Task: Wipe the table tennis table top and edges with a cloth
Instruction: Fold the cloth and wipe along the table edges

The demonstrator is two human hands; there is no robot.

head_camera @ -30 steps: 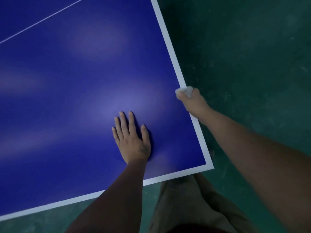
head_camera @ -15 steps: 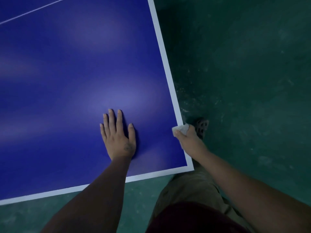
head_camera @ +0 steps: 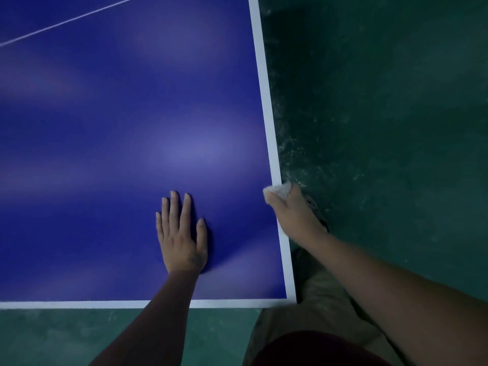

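Along the blue worktop's [head_camera: 105, 128] white edge, the right hand's [head_camera: 295, 216] fingers pinch the cloth [head_camera: 277, 191]; press firmly, left hand [head_camera: 181, 239] flat.

Left forearm [head_camera: 158, 318] and right forearm [head_camera: 383, 289] are bare all the way to the frame edge. Small dark smudgy mark on the back of the left grip [head_camera: 182, 239], near the thumb base; too blurred to read. Loose, creased khaki-tan cloth trousers [head_camera: 317, 313]. Dark maroon fabric top [head_camera: 317, 350], only its lower part in view. Dark perforated clog-type shoe [head_camera: 314, 207], mostly hidden behind the right grip [head_camera: 293, 215].
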